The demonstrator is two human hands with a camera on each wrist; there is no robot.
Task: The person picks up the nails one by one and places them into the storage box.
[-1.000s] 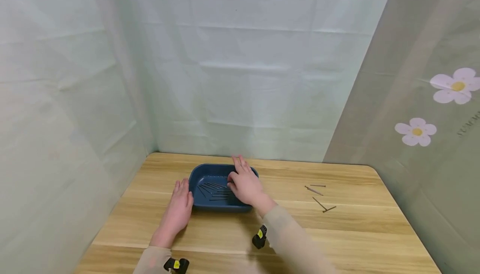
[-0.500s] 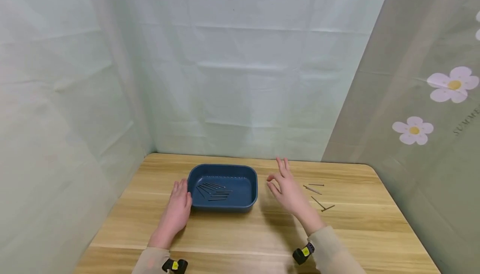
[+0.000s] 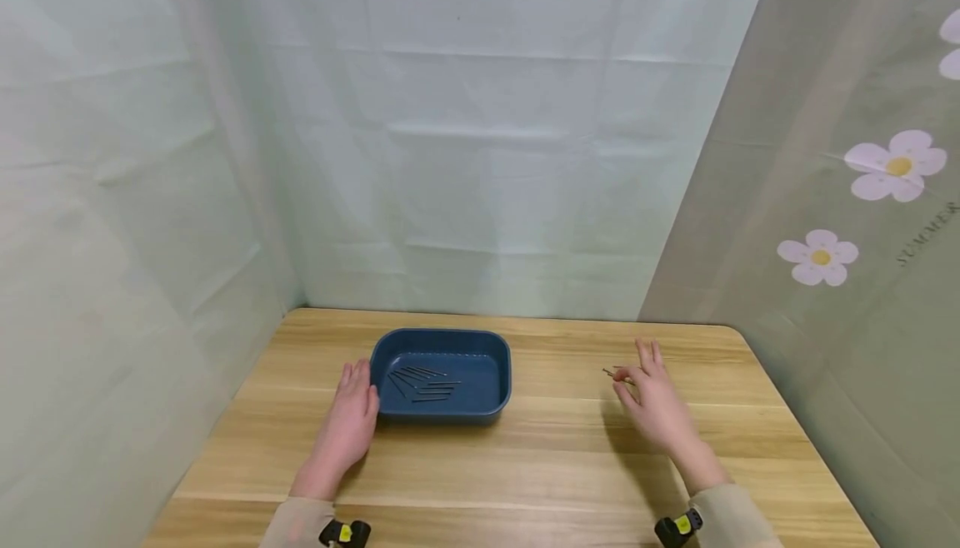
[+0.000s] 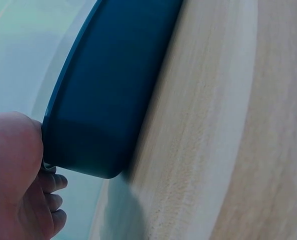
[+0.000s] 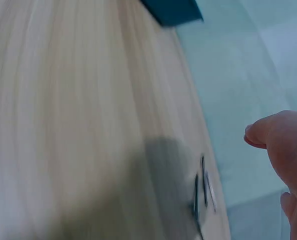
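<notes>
Your left grip [image 3: 347, 425] lies flat on the bench [image 3: 525, 465], fingers straight, touching the left wall of the blue tray [image 3: 491, 361], holding nothing. Your right grip [image 3: 654, 405] hovers with loosely spread fingers over the loose nails [image 3: 609, 373], grasping none. Farther back, more nails [image 3: 423, 381] lie inside the tray.

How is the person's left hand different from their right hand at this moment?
The left hand rests flat on the light wooden table, pressed against the side of the dark blue plastic tray; the right hand is away from the tray, over the thin metal nails lying loose on the table. The left fingers lie straight; the right thumb and forefinger draw together. Both hands come out of beige sleeves.
</notes>
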